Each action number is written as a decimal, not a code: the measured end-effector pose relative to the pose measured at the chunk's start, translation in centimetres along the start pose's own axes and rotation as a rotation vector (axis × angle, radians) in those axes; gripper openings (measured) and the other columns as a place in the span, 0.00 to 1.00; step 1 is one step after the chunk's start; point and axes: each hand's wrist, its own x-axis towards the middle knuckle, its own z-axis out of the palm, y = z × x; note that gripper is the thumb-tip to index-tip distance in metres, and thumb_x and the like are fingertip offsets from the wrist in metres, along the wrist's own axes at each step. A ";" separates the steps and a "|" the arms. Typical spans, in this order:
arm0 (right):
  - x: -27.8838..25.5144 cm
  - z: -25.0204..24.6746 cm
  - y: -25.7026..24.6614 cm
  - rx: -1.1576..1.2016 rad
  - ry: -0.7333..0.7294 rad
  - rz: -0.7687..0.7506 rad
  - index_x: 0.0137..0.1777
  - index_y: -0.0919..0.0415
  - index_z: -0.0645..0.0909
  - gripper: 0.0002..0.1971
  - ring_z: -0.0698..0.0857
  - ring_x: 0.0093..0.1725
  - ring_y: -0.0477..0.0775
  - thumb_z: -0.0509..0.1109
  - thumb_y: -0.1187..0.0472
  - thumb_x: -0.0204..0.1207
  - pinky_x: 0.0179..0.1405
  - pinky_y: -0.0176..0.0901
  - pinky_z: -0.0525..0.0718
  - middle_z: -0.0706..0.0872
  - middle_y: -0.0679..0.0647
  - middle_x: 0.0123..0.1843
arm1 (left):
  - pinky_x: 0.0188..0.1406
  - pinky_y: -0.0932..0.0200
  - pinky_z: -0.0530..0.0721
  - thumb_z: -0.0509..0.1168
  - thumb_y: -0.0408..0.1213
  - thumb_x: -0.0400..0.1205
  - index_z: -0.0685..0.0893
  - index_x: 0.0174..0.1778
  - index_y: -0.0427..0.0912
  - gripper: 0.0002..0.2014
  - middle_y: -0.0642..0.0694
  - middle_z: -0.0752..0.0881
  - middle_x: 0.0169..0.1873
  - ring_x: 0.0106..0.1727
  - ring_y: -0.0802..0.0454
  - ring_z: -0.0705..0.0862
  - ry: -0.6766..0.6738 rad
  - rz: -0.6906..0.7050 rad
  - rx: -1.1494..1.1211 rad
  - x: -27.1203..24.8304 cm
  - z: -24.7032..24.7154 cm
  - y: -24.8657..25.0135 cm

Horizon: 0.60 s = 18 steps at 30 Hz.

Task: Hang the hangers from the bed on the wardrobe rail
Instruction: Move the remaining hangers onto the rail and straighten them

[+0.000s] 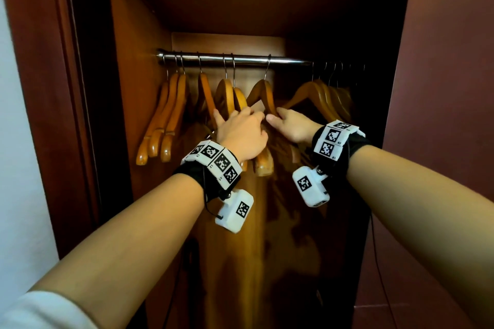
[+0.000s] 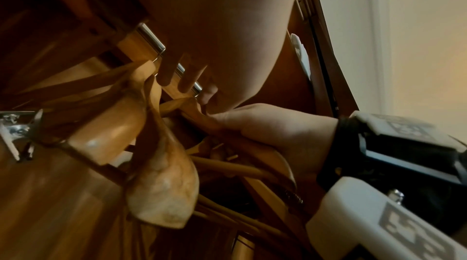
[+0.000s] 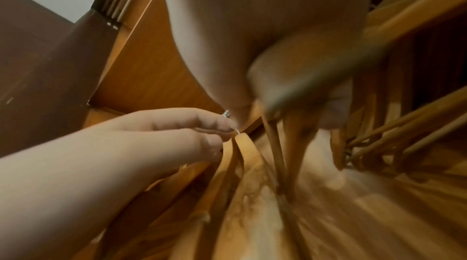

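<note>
A chrome rail (image 1: 235,59) is seen crossing the open wardrobe (image 1: 128,35) from 9 to 3 o'clock, with wooden hangers hooked along it. Three hangers (image 1: 165,115) are bunched at the 9 o'clock end, close to the side wall. A second bunch (image 1: 320,96) is crowded toward 3 o'clock, where the rail is lost in shadow. Between the bunches, a single hanger (image 1: 263,93) is hooked near the rail's middle, with a bare stretch of rail at its 3 o'clock side. At its 9 o'clock side, three more hangers (image 1: 227,93) are hung, with narrow gaps between them.

The right hand (image 1: 292,125) is closed round the near arm of the single hanger, thumb pointing toward 9 o'clock. In the left wrist view the same grasp is shown, the thumb pressed along the wood. The left hand (image 1: 240,131) is laid over the shoulders of the hangers just at 9 o'clock of it, fingers spread and fairly straight. Whether anything is pinched beneath the palm cannot be told from the head view. In the right wrist view, its fingertips (image 3: 222,124) are seen beside a thin wire hook and a hanger's edge.

Below the hangers, open room is left down the wardrobe's inside.
</note>
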 end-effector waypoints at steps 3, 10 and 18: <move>0.1 -1.6 1.1 -0.146 0.118 0.194 0.77 0.63 0.73 0.27 0.69 0.78 0.69 0.58 0.45 0.86 0.78 0.61 0.68 0.70 0.66 0.80 | 0.77 0.20 0.44 0.56 0.50 0.84 0.72 0.76 0.55 0.23 0.48 0.72 0.76 0.78 0.40 0.68 0.007 0.004 0.016 0.0 0.0 0.7; 0.2 -2.8 2.8 -0.313 0.030 0.464 0.76 0.68 0.72 0.29 0.68 0.78 0.70 0.65 0.49 0.83 0.75 0.59 0.72 0.69 0.70 0.78 | 0.76 0.19 0.43 0.56 0.52 0.84 0.72 0.76 0.61 0.22 0.50 0.68 0.79 0.79 0.40 0.65 -0.036 0.147 -0.017 0.4 0.8 2.5; 0.2 -3.6 2.7 -0.355 0.147 0.473 0.69 0.64 0.76 0.25 0.70 0.74 0.71 0.71 0.50 0.77 0.72 0.63 0.75 0.70 0.69 0.76 | 0.76 0.19 0.43 0.57 0.55 0.84 0.64 0.81 0.63 0.27 0.46 0.63 0.82 0.80 0.38 0.64 -0.117 0.216 -0.034 0.1 1.6 2.7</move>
